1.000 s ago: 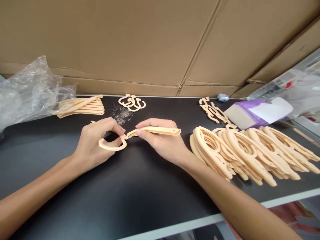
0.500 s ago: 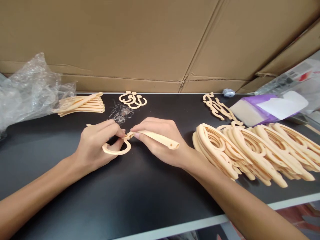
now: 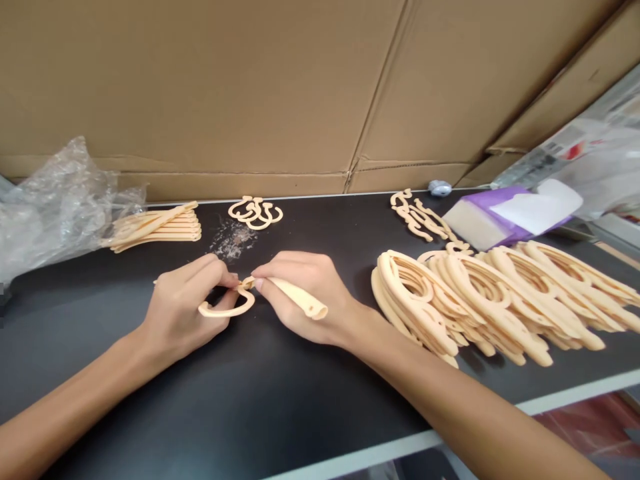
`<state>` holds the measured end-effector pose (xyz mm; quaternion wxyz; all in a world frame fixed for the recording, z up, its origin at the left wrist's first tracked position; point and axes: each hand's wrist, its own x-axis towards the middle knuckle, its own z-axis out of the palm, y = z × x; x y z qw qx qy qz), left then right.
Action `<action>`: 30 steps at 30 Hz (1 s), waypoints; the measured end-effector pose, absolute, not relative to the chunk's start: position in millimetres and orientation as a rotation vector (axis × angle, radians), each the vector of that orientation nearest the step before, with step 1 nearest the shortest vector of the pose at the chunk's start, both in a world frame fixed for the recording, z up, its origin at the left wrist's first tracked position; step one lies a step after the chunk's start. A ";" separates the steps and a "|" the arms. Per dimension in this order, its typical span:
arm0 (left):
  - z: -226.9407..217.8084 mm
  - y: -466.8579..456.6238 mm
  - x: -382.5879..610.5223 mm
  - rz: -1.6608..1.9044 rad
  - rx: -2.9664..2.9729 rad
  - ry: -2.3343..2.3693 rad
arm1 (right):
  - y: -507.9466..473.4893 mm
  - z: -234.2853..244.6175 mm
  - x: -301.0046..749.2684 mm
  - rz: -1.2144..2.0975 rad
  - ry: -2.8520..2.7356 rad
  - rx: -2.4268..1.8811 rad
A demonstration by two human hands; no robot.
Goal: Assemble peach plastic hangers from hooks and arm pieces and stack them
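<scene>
In the middle of the black table (image 3: 300, 400), both hands meet over a cream plastic hanger being held in pieces. My left hand (image 3: 177, 303) is closed, its thumb and fingertips pinching the joint end beside the curved hanger hook (image 3: 230, 311), which hangs toward me. A thin cream tip pokes out behind the left knuckles; the rest of that piece is hidden. My right hand (image 3: 313, 287) is closed around a hanger arm (image 3: 295, 295), whose holed end points right and toward me. Its other end touches the hook's base at the fingertips.
Folded hangers (image 3: 480, 293) lie in overlapping stacks at right. Loose hooks sit in a left pile (image 3: 255, 212) and a right pile (image 3: 420, 217). Hanger arms (image 3: 160, 227) lie beside clear plastic wrap (image 3: 55, 207). A purple tissue pack (image 3: 500, 207) is at back right; cardboard (image 3: 225, 87) stands behind.
The view has shifted, so the table's contents appear further left. Both hands keep their grips at the joint; the hanger arm in my right hand now looks shorter and more steeply angled toward me.
</scene>
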<state>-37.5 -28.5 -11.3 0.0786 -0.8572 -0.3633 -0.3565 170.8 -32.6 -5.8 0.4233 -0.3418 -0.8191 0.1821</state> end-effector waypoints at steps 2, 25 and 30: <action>-10.3 -28.3 -37.7 -1.088 -2.550 -1.076 | -33.9 -7.5 167.6 0.502 -1.998 -0.894; 8.1 -6.7 -47.4 -1.978 -2.281 -1.827 | -27.0 10.7 178.4 0.522 -1.909 -1.600; 4.9 0.3 -53.0 -2.142 -2.262 -1.935 | -30.7 -0.8 170.8 0.289 -2.243 -1.545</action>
